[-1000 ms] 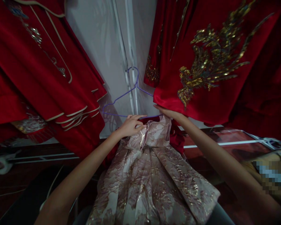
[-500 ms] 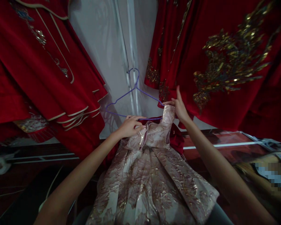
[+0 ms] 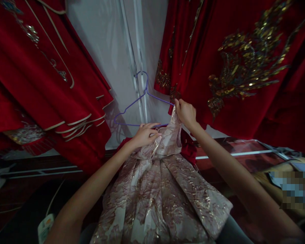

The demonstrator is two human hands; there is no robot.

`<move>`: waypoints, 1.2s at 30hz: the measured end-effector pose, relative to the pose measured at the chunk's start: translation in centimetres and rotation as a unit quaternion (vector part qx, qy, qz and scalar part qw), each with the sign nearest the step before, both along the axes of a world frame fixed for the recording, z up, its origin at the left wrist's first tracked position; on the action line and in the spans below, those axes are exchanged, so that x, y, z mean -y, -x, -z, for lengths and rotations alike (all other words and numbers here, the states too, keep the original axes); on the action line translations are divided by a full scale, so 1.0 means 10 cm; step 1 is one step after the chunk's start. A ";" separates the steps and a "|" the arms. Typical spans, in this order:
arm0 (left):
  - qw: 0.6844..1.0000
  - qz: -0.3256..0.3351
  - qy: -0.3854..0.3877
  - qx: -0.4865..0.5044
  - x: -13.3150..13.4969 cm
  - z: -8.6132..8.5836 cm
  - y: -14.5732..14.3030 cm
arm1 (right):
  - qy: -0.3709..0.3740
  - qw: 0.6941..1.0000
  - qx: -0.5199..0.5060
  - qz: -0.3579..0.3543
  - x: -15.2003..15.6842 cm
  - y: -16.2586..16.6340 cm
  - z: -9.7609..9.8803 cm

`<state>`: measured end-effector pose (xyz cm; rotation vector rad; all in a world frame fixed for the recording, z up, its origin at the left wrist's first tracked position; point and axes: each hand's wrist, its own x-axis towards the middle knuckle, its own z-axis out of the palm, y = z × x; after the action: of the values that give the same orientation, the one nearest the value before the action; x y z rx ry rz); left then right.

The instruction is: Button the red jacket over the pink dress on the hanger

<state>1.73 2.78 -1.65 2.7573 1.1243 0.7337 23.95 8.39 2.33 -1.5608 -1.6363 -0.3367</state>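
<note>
A pale pink, gold-patterned dress [image 3: 152, 196] with pleats lies in front of me, its bodice toward the wall. Its right shoulder strap sits over the right end of a purple wire hanger [image 3: 135, 102]. My right hand [image 3: 186, 114] is closed on that strap at the hanger's end, and the fingertips are partly hidden. On the left side of the neckline, my left hand [image 3: 146, 135] grips the bodice cloth between thumb and fingers. The hanger's left end stands bare, outside the dress. Its hook rests near a white pole [image 3: 139, 37].
Red garments [image 3: 83, 84] with cream piping hang at the left. More red cloth [image 3: 246, 115] with gold sequin embroidery hangs at the right. Low white rails [image 3: 234, 154] run behind my arms. A white power strip [image 3: 45, 227] lies at lower left.
My right hand has gone from spread fingers to a closed grip on the strap, pulling it up along the hanger's right end. My left hand has shifted slightly right on the bodice.
</note>
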 end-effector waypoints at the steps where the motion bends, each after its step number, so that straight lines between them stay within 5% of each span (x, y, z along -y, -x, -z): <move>1: 1.000 0.003 0.005 0.015 -0.01 0.00 -0.02 | -0.007 1.000 -0.011 -0.016 -0.04 0.00 0.00; 4: 0.991 -0.032 -0.011 0.128 -0.05 -0.01 -0.02 | -0.027 0.995 -0.053 -0.076 -0.13 -0.02 0.06; 8: 0.902 -0.254 -0.148 0.315 -0.12 0.03 0.36 | -0.056 0.987 -0.067 -0.137 -0.13 -0.08 0.12; 11: 0.831 -0.406 -0.172 0.340 -0.14 0.14 0.85 | -0.052 0.982 -0.070 -0.165 -0.12 -0.10 0.12; 14: 0.807 -0.465 -0.143 0.335 -0.11 0.28 1.28 | -0.054 0.981 -0.078 -0.171 -0.12 -0.12 0.11; 20: 0.813 -0.465 -0.085 0.340 -0.06 0.47 1.57 | -0.041 0.980 -0.086 -0.174 -0.10 -0.13 0.08; 25: 0.820 -0.441 -0.092 0.353 -0.11 0.41 1.58 | -0.038 0.982 -0.078 -0.168 -0.09 -0.15 0.05; 31: 0.872 -0.310 -0.089 0.368 -0.29 -0.02 1.42 | -0.041 0.980 -0.055 -0.187 -0.05 -0.15 0.02; 34: 0.919 -0.237 -0.014 0.315 -0.33 -0.31 1.29 | -0.048 0.982 -0.043 -0.175 -0.03 -0.14 0.02; 36: 0.922 -0.205 0.065 0.321 -0.34 -0.42 1.31 | -0.044 0.982 -0.045 -0.176 -0.03 -0.14 0.02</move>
<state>-11.39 6.20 2.50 1.9247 1.5008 1.4066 25.39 8.64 2.15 -1.1750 -1.7608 -0.1446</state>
